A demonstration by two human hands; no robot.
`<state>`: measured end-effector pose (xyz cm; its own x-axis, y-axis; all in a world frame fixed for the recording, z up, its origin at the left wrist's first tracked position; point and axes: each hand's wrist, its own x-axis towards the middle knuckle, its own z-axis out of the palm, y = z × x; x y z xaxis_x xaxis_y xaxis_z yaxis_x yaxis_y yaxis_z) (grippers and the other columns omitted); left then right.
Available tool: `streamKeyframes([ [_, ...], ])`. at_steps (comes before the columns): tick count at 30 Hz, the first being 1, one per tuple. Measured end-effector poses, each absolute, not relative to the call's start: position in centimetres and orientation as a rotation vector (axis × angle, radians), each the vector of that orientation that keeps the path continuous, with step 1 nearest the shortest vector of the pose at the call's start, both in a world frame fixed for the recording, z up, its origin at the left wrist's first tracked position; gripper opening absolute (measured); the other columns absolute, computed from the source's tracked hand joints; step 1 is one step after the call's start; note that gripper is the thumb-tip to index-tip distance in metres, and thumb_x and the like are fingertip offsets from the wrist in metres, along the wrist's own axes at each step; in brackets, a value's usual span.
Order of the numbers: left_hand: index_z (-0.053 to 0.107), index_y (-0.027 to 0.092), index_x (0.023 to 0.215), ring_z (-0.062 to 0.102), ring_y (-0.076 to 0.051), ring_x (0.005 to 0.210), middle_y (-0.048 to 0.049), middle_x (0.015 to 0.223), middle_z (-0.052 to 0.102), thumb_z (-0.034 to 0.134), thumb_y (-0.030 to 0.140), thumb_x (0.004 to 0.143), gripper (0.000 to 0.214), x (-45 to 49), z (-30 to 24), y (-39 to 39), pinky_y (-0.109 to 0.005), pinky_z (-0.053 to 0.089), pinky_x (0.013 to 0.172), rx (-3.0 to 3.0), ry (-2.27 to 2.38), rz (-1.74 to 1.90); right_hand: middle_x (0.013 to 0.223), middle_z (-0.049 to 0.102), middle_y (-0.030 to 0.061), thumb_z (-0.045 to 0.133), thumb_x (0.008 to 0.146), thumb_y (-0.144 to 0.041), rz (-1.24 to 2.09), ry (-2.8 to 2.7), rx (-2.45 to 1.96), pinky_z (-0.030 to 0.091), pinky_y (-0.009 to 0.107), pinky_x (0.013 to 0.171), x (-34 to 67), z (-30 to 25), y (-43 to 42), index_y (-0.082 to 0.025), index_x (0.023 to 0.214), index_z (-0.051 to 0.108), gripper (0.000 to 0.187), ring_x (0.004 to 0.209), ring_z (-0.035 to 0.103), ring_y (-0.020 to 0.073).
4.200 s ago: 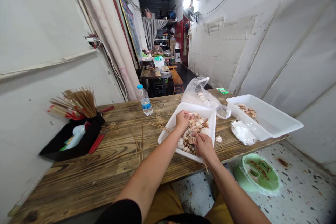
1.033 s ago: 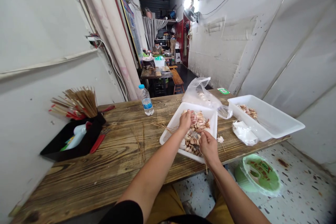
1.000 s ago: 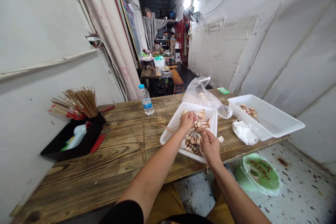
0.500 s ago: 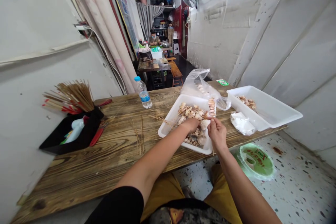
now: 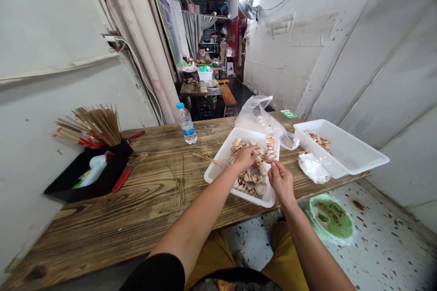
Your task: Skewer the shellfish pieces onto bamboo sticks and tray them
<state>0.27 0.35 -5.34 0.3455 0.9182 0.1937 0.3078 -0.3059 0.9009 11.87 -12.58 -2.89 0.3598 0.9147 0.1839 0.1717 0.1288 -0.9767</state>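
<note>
My right hand (image 5: 281, 179) pinches the near end of a skewer threaded with a row of pinkish-white garlic cloves (image 5: 270, 146), held upright over the right rim of a white plastic tray (image 5: 218, 149). My left hand (image 5: 246, 157) is inside that tray, its fingers curled together over loose garlic (image 5: 251, 176); whatever lies between the fingertips is too small to make out. Whole bulbs and loose cloves fill the tray. Several bare bamboo skewers (image 5: 209, 160) rest across its left rim.
More skewers (image 5: 179, 182) lie on the wooden table (image 5: 136, 211). A water bottle (image 5: 187, 127), a plastic bag (image 5: 251, 116) and a second white tray (image 5: 355, 145) stand around. At left is a black box (image 5: 78, 186); a lined bin (image 5: 331, 220) sits below. Another person (image 5: 203, 56) sits far back.
My left hand has lifted slightly toward the tray's far side, fingers now more visible. The garlic skewer in my right hand has shifted a little left. The camera view has tilted slightly.
</note>
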Motion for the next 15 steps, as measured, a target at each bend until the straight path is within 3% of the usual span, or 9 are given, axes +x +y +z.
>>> streamKeyframes([
  [3, 0.068, 0.018, 0.104, 0.059, -0.012, 0.056, 0.0007, 0.066, 0.064, 0.066, 0.02, 0.077, 0.027, 0.6, -4.4, 0.1, -0.024, 0.047, 0.061, 1.451, 0.971, 0.996, 0.047, 0.036, -0.0089, 0.054, 0.081, -0.054, 0.902, -1.042, -1.329, 0.022, 0.022, 0.042, 11.9, -2.5, -13.1, -0.013, 0.096, 0.066, 0.046, 0.041, 0.027, 0.0072],
  [8, 0.065, 0.013, 0.102, 0.039, -0.005, 0.041, 0.0055, 0.055, 0.05, 0.064, 0.019, 0.078, 0.025, 0.1, -1.7, -0.5, -0.018, 0.033, 0.046, 0.908, 0.776, 1.01, 0.045, 0.033, -0.0101, 0.059, 0.072, -0.057, 1.055, -1.014, -1.364, 0.016, 0.022, 0.04, 11.7, -1.9, -13.9, -0.014, 0.087, 0.064, 0.046, 0.038, 0.022, 0.0061],
  [13, 0.063, 0.012, 0.084, 0.033, -0.005, 0.038, 0.0056, 0.051, 0.044, 0.059, 0.02, 0.082, 0.009, -0.4, -0.8, -0.7, -0.019, 0.031, 0.043, 0.742, 0.715, 0.949, 0.044, 0.032, -0.0101, 0.058, 0.071, -0.059, 1.075, -1.033, -1.369, 0.014, 0.022, 0.04, 11.6, -1.9, -14.0, -0.014, 0.089, 0.064, 0.049, 0.039, 0.021, 0.0065],
  [15, 0.063, 0.012, 0.081, 0.035, -0.005, 0.038, 0.005, 0.052, 0.044, 0.061, 0.026, 0.084, 0.014, -0.4, -0.9, -0.7, -0.02, 0.032, 0.043, 0.722, 0.734, 0.955, 0.045, 0.033, -0.0094, 0.057, 0.072, -0.059, 1.047, -1.075, -1.394, 0.015, 0.023, 0.041, 11.6, -2.1, -13.9, -0.014, 0.089, 0.065, 0.048, 0.039, 0.022, 0.007],
])
